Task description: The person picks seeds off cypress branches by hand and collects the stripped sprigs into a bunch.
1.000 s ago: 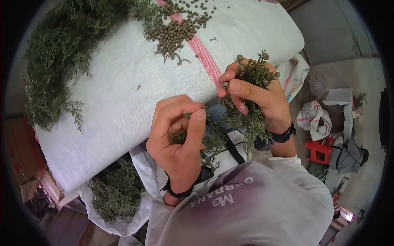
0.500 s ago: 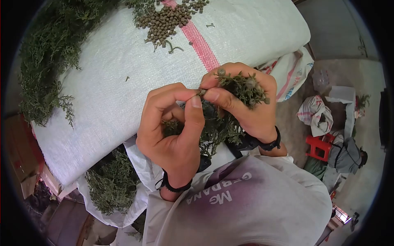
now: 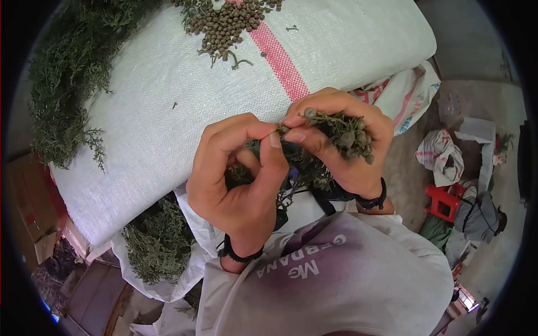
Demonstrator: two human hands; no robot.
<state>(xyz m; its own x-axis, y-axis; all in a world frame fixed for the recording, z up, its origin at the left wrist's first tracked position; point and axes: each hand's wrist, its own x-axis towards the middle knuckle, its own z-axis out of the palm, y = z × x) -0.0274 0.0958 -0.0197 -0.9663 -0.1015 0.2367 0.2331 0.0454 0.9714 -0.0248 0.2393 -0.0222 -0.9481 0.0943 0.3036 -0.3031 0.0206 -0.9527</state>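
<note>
My left hand [image 3: 238,185] is closed, thumb and forefinger pinched at a small round cone [image 3: 284,129]. Touching the same spot are the thumb and forefinger of my right hand [image 3: 350,148]. A green conifer sprig [image 3: 347,133] with several round cones lies in the right hand's grip. Darker greenery [image 3: 238,176] shows through the curl of my left fingers; whether they hold it I cannot tell. Beyond the hands, a pile of small brown cones [image 3: 224,28] rests on the white woven sack [image 3: 162,129], across its red stripe [image 3: 280,61].
Conifer branches [image 3: 67,84] cover the sack's left side. An open white bag [image 3: 190,263] below holds more greenery [image 3: 157,241]. Cardboard boxes [image 3: 28,201] stand at left. On the right floor are a red stool [image 3: 443,203], a tied bag [image 3: 440,157] and a grey bundle [image 3: 476,215].
The view has shifted slightly, and the sack's right end appears farther right. My right hand and its sprig have turned and moved a little right; both hands still pinch at the cone.
</note>
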